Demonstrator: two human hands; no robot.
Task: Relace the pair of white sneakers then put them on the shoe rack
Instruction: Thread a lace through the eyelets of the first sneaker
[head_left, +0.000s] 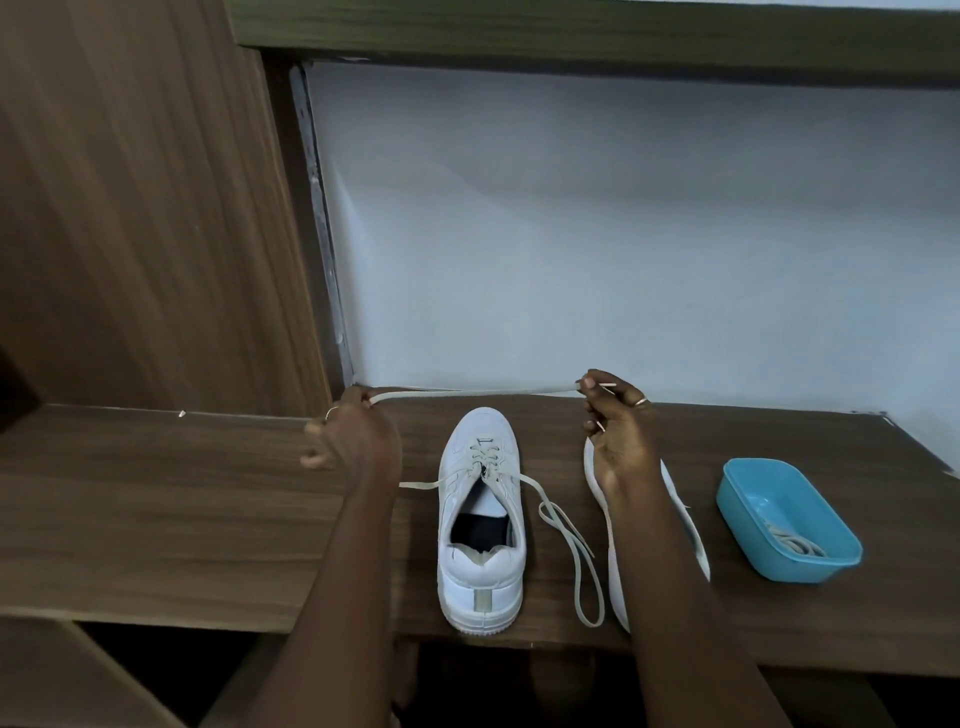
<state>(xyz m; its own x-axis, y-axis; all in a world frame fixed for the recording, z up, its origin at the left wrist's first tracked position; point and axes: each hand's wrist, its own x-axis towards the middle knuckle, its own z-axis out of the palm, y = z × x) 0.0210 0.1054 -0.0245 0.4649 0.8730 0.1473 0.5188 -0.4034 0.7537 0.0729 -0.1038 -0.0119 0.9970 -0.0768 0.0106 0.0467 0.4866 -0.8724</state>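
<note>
Shoelace (472, 393) runs taut between left hand (353, 434) and right hand (621, 434), each pinching 1 end above the bench (156, 493). Partly laced white sneaker (480, 519) stands between the forearms. The other sneaker (617, 603) lies under the right forearm, beside a blue tub (737, 499).

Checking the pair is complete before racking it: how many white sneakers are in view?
2. The half-laced sneaker stands at centre; the second sneaker lies right of it, largely hidden behind the right forearm.
</note>
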